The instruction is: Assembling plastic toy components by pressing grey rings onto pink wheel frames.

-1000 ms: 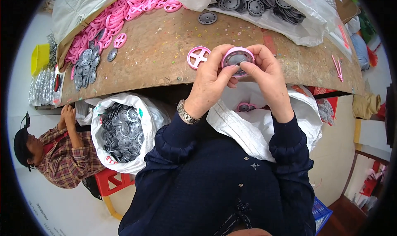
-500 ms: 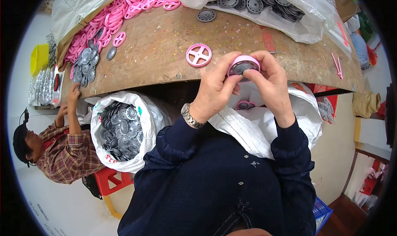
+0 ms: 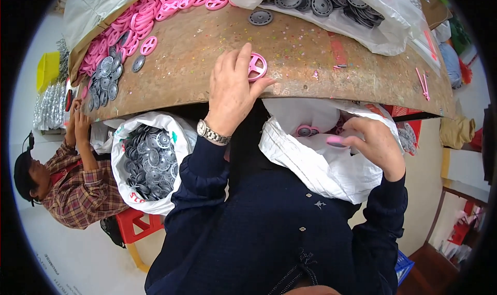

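Note:
My left hand (image 3: 231,85) lies over the near edge of the table, fingers stretched and thumb apart. Its fingers cover the left side of a pink spoked wheel ring (image 3: 257,67); whether they grip it is hidden. My right hand (image 3: 377,144) is over the white sack (image 3: 310,158) at the right, thumb and forefinger apart. A blurred pink wheel with a grey face (image 3: 336,141) is at the thumb tip, tilted nearly edge-on, and looks loose. Another pink-and-grey wheel (image 3: 305,131) shows inside that sack.
Pink rings (image 3: 147,15) and grey discs (image 3: 106,77) heap at the table's left. More grey discs (image 3: 310,2) spill from a bag at the back. A sack of grey discs (image 3: 152,160) stands left, beside a person in a plaid shirt (image 3: 85,191). Pink sticks (image 3: 423,83) lie right.
My hands have parted. The right took the pink-and-grey wheel from above the table edge down to the right sack; the left moved left onto the pink ring.

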`<state>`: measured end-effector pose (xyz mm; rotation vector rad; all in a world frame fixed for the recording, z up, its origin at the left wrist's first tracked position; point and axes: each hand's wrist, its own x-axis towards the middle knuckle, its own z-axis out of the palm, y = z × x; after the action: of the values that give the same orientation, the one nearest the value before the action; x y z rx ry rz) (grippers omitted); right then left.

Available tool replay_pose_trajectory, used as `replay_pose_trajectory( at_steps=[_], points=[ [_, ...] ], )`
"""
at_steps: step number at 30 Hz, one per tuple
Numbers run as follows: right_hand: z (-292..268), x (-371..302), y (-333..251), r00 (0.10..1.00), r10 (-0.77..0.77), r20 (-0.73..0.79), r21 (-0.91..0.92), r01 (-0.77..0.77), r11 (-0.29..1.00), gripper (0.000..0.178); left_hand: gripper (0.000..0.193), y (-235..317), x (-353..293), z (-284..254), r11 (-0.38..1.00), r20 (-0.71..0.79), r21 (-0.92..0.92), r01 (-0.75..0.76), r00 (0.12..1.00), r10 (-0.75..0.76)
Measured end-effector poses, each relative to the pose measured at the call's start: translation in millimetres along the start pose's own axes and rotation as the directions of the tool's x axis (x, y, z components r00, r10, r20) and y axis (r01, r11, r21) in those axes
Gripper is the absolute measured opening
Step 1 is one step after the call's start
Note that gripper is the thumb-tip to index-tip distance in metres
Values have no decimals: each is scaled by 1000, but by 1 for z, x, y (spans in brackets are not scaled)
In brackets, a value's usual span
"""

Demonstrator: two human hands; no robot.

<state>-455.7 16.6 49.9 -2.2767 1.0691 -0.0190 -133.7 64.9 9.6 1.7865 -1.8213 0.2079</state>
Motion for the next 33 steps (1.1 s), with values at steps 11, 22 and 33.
replay_pose_trajectory(
  at_steps=[11, 22, 33],
  points=[
    [0, 138, -47, 765, -378, -522, 1, 443, 897, 20, 75, -17, -6, 27, 997, -119, -51, 53, 991, -58],
    [31, 277, -74, 730, -401, -553, -476, 118, 871, 37, 92, -16, -7, 25, 988, -128, -151, 23, 991, -42],
    [25, 268, -62, 593, -514, -619, -463, 253, 849, 17, 99, -21, -8, 23, 947, -119, -316, 56, 988, -98]
  ],
)
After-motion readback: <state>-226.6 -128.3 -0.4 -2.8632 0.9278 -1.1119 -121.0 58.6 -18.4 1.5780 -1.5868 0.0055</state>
